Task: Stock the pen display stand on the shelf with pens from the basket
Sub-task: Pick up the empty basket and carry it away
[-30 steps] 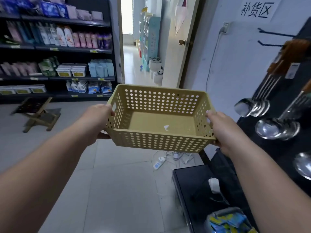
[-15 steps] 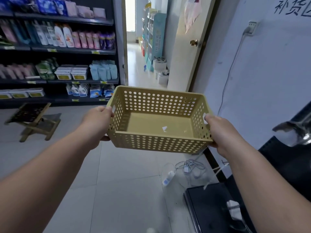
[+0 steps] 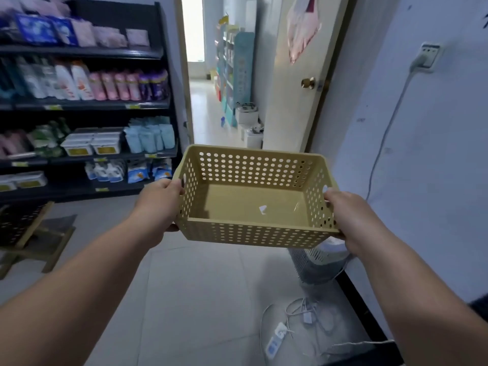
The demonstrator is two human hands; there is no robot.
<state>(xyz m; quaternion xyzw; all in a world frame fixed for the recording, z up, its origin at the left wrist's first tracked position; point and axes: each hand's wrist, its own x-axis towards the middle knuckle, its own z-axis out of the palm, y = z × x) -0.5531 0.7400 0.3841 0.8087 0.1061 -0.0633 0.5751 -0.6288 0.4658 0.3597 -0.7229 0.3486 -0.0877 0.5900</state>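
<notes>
I carry a yellow perforated plastic basket (image 3: 253,231) level in front of me, over the tiled floor. My left hand (image 3: 158,207) grips its left end wall, fingers curled over the rim by the handle slot. My right hand (image 3: 351,220) grips the right end wall the same way. Inside the basket I see only a small white scrap (image 3: 262,208) on the bottom; no pens show. No pen display stand is in view.
A black shelf rack (image 3: 87,104) with bottles and packets fills the left. A wooden stool (image 3: 31,241) stands at lower left. Ahead is an open doorway with a door (image 3: 295,75). A power strip (image 3: 276,339) and cables lie on the floor at lower right, beside a white perforated bin (image 3: 317,262).
The view has swung left: the rack of hanging ladles on the right has left the frame, and the door and wall socket came in. Both hands keep the same hold on the basket.
</notes>
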